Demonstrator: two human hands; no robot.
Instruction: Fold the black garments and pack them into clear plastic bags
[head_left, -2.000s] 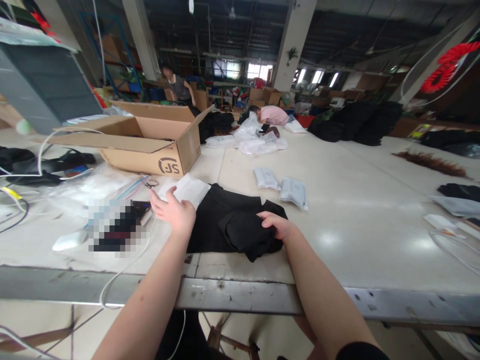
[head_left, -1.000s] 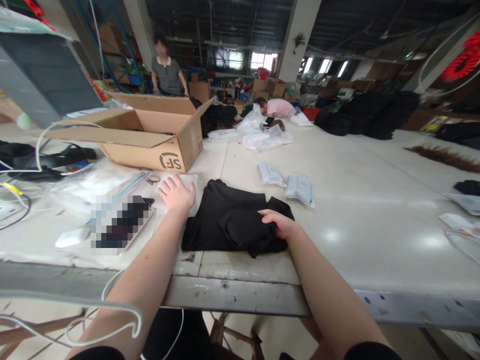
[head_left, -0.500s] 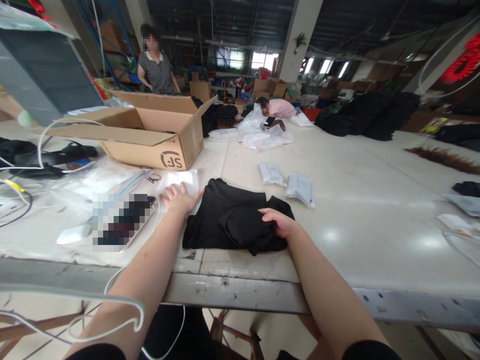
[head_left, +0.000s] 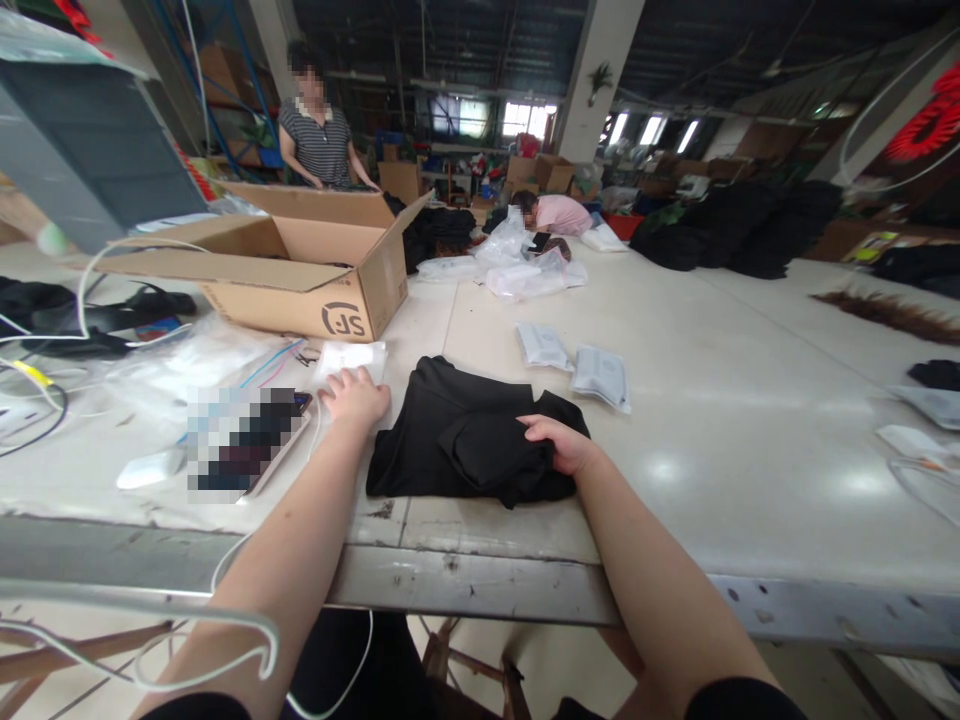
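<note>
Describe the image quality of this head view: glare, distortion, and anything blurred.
Head view: ceiling light glares off the glossy table right of the black garment; wide-angle distortion bends the table edge and stretches both forearms; a pixelated patch hides something beside the left hand; the right hand is sharp; the far windows are blown out.

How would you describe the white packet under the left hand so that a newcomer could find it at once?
Start at the open cardboard box on the table. Just in front of its printed corner lies a flat white packet, with the left hand on its near edge. Unlike the two grey packets further right, it sits beside the black garment.
</note>
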